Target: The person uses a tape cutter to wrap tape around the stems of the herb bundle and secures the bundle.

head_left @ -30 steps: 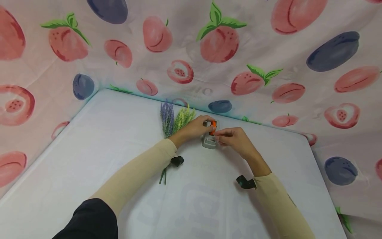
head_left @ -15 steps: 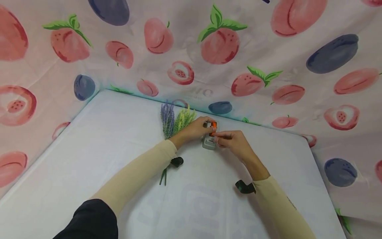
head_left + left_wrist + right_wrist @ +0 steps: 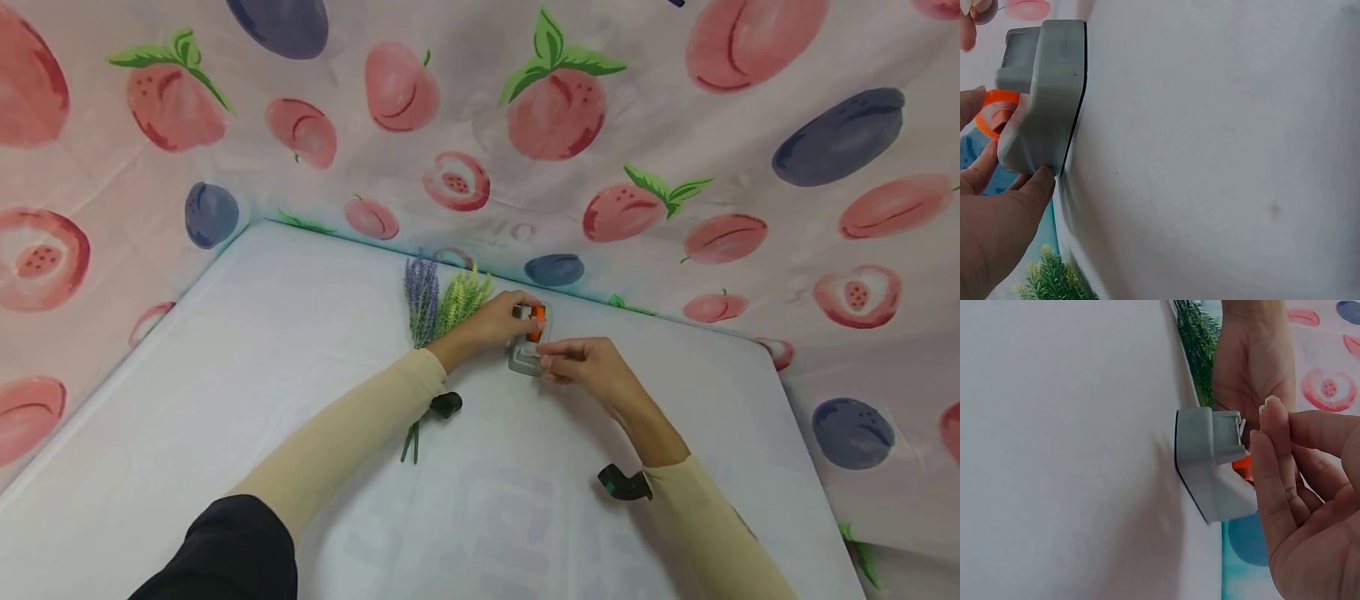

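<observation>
A grey tape dispenser [image 3: 517,365] with an orange core [image 3: 537,313] stands on the white table near its back edge. My left hand [image 3: 491,321] grips it from the far left side; in the left wrist view, fingers press the grey body [image 3: 1054,94] and the thumb lies by the orange core. My right hand [image 3: 592,367] is just right of the dispenser's cutter end. Its thumb and fingertips pinch together in the right wrist view, close to the cutter [image 3: 1238,428], on what looks like the clear tape's end. The tape itself barely shows.
Purple artificial lavender [image 3: 422,300] and a yellow-green sprig [image 3: 461,296] lie left of the dispenser, their stems [image 3: 410,443] passing under the left forearm. A fruit-printed cloth [image 3: 465,108] rises behind the table. Black wrist cameras [image 3: 624,482] jut from both sleeves.
My right hand has shifted slightly toward me, from beside the orange core to the dispenser's near end. My left hand stays in place on the dispenser.
</observation>
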Available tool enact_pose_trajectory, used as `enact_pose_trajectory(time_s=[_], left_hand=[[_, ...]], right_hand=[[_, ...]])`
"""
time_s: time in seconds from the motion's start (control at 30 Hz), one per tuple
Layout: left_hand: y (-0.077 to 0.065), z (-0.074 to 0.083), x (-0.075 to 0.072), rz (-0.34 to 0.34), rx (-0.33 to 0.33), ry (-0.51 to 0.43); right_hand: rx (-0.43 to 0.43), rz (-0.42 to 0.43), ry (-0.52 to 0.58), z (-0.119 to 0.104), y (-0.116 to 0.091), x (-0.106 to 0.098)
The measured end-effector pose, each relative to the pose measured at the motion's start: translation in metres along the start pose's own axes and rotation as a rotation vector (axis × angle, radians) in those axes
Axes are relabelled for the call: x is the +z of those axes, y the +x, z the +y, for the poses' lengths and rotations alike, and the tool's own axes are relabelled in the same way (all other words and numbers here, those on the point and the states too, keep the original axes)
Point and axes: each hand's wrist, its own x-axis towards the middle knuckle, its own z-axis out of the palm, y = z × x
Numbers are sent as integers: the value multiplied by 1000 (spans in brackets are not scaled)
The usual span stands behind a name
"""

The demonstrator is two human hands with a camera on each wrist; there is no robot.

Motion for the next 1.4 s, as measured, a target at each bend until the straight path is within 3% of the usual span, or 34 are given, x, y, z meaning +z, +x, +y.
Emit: enact_pose_trajectory(time_s=[0.27,0.53,0.9,1.4], left_hand=[[0,1,-1,-9,17,-1],[-1,0,-1,-8,18,-9],[0,-2,0,-7,37,-30],[1,-2,0,-8,30,-28]], right_hand=[[-20,-58,55,7,-6,3],[-47,-66,77,11,-9,6],[-159,-107,125,14,-9,5],[-64,-46,70,13,-19,9]])
